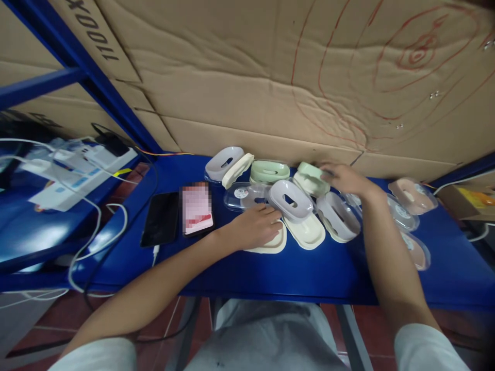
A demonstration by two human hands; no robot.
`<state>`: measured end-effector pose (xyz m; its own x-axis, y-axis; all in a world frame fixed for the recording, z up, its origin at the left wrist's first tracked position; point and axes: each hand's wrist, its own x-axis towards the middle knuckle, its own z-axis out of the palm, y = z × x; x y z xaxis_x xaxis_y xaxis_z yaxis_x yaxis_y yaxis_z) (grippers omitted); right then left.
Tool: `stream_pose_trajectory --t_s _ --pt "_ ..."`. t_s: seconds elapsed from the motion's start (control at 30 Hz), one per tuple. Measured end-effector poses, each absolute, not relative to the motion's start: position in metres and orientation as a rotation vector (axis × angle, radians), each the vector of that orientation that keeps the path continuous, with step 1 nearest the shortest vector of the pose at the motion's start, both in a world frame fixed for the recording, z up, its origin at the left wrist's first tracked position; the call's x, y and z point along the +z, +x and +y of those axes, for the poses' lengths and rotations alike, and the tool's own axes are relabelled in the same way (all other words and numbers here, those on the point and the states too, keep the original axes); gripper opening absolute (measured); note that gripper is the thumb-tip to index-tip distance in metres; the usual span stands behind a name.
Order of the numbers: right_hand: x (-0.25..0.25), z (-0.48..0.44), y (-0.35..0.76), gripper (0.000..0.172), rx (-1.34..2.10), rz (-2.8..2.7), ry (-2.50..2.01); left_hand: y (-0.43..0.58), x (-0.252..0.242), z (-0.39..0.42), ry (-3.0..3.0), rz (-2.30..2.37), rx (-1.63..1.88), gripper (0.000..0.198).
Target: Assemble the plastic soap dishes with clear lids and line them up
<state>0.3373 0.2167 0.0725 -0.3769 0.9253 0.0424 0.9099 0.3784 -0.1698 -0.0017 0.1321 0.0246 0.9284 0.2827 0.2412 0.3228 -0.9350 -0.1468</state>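
My left hand (257, 226) lies over a cream oval soap dish base (276, 243), fingers apart, their tips near a grey slotted soap dish tray (292, 198). Under that tray's front edge sits another cream base (309, 233). Farther back, my right hand (346, 178) has its fingers at the edge of a light green soap dish (309, 172), which looks tilted up; the fingertips are slightly blurred. A second green soap dish (269, 171) lies to its left. Another grey soap dish (338, 215) rests below my right hand. A clear lid (236, 197) with a round sticker is left of the grey tray.
Two phones, one dark (160, 219) and one lit (197, 208), lie left on the blue table (240, 275). A white power strip (77, 178) with cables is farther left. Pinkish soap dishes (413, 196) stand at right. A cardboard wall (240, 77) borders the back.
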Motion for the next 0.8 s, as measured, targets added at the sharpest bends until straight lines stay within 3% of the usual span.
stream_pose_trajectory --t_s 0.23,0.4,0.6,0.67,0.8 --pt "0.104 0.19 0.394 0.04 0.046 -2.065 -1.648 -0.002 0.022 0.133 -2.903 -0.479 -0.325 0.013" --pt "0.093 0.141 0.461 0.04 0.119 -2.081 -2.021 -0.002 0.021 0.133 -2.906 -0.488 -0.324 0.012" --pt "0.045 0.099 0.521 0.079 0.181 -1.896 -2.376 -0.002 0.019 0.133 -2.896 -0.481 -0.338 0.012" --pt "0.038 0.094 0.524 0.078 0.186 -1.837 -2.332 -0.001 0.018 0.134 -2.895 -0.48 -0.335 0.012" --pt "0.038 0.09 0.517 0.057 0.084 -1.81 -2.177 -0.002 0.017 0.135 -2.902 -0.49 -0.318 0.01"
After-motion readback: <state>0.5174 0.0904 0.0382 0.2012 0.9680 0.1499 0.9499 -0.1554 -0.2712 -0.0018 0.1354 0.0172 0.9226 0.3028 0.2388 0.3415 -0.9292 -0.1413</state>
